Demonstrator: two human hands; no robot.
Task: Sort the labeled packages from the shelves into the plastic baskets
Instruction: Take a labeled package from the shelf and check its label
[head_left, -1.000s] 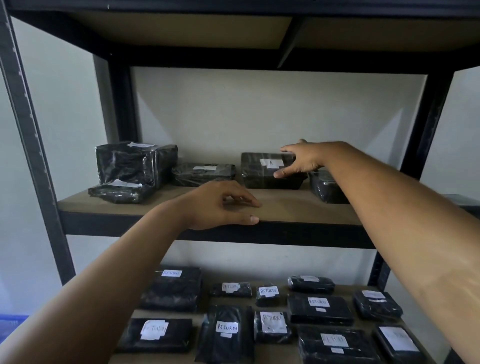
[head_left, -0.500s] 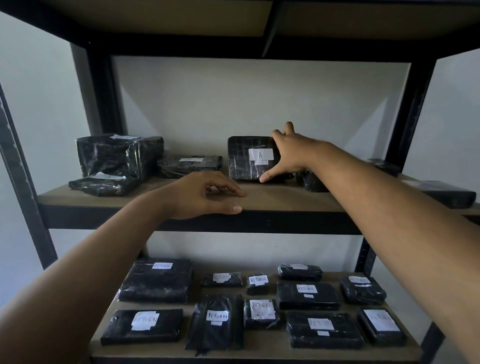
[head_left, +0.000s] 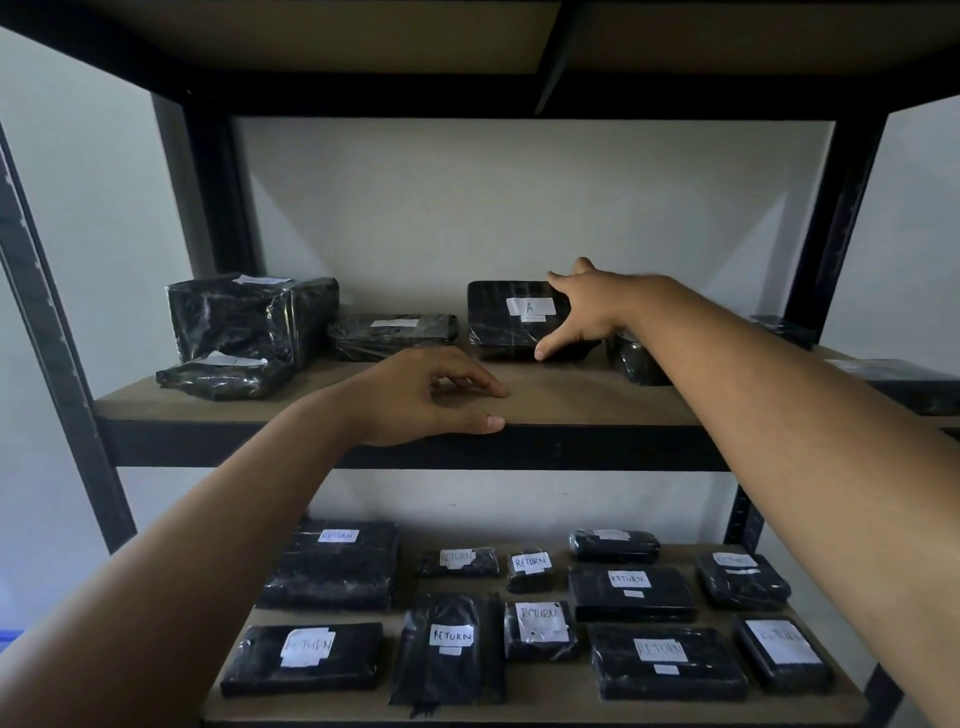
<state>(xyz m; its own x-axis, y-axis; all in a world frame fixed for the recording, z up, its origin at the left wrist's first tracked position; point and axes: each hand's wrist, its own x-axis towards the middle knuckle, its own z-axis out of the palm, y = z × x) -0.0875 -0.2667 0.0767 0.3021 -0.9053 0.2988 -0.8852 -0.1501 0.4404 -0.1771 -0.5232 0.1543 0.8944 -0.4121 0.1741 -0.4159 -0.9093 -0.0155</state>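
On the upper shelf (head_left: 571, 400), black packages (head_left: 249, 322) against a pale wall (head_left: 467, 208)

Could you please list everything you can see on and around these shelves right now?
Package marked A: one, black wrap, white label, tilted up at the back of the upper shelf.
Other upper-shelf packages: at least five, black, most left of A, others at right.
RETURN packages: about eleven, black with white labels, flat on the lower shelf.
Shelf rack: one, black frame, brown boards.
Wall: pale, behind the rack.
Blue thing: one, far left edge, too cut off to identify.
Left hand: resting on the upper shelf's front edge.
Right hand: fingers on package A's right edge.
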